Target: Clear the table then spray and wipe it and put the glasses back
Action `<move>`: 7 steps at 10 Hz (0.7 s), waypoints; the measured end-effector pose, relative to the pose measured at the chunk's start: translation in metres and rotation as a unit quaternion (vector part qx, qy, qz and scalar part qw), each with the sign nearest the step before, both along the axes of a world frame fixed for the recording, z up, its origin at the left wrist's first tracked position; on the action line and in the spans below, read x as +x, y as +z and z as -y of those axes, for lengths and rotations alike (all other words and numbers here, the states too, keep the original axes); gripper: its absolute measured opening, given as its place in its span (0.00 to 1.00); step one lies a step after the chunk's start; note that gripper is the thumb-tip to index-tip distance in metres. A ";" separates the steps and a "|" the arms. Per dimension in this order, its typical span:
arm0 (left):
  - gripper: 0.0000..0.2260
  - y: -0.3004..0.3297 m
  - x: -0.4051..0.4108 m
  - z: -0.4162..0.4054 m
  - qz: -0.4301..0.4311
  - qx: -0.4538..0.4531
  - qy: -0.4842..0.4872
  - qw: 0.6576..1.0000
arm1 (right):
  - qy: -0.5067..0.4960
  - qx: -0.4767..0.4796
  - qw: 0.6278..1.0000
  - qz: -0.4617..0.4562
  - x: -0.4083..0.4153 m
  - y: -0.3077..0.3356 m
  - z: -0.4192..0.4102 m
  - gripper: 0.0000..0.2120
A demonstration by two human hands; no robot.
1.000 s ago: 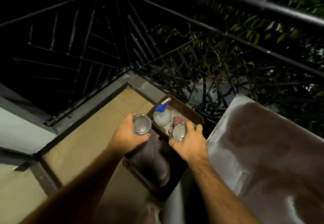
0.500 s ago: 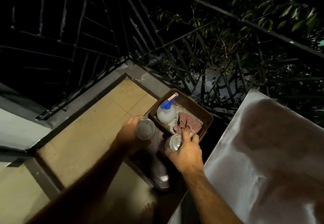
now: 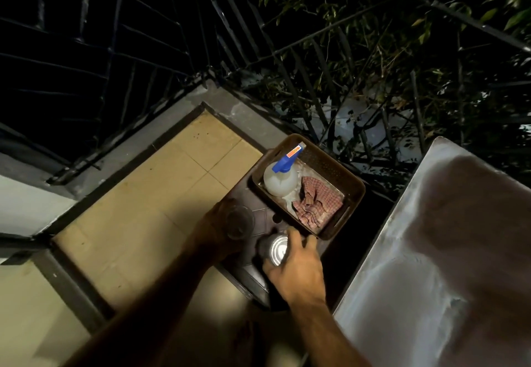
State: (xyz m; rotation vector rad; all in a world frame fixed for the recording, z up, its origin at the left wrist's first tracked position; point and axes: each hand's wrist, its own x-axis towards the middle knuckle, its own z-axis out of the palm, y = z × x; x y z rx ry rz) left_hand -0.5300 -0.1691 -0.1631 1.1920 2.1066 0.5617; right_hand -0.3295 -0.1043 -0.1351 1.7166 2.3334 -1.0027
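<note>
I'm holding two glasses over the dark stool [image 3: 270, 223]: left hand [image 3: 214, 230] fingers wrapping one glass [image 3: 239, 221], right hand [image 3: 297, 270] fingers clamping the other [image 3: 276, 249], tray [image 3: 349, 211] at one o'clock.

Left hand [image 3: 218, 231] in shadow at frame middle, holds glass [image 3: 240, 222]. Right hand [image 3: 297, 269] grips second glass [image 3: 276, 248] beside it. Above them, brown basket [image 3: 349, 191] holds spray bottle [image 3: 280, 178] and checked cloth [image 3: 317, 204]. Shiny table [image 3: 448, 251] at right.
</note>
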 end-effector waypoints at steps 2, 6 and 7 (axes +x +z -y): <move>0.38 0.001 0.006 -0.003 -0.012 -0.059 0.039 0.997 | -0.033 -0.033 0.999 0.026 0.005 -0.018 0.005 0.40; 0.42 -0.027 0.011 -0.007 -0.015 -0.059 0.020 0.998 | -0.030 -0.022 0.998 0.046 -0.003 -0.040 -0.002 0.39; 0.46 -0.042 0.010 -0.004 -0.044 -0.053 0.013 0.998 | -0.023 -0.021 0.998 0.051 -0.003 -0.045 -0.001 0.39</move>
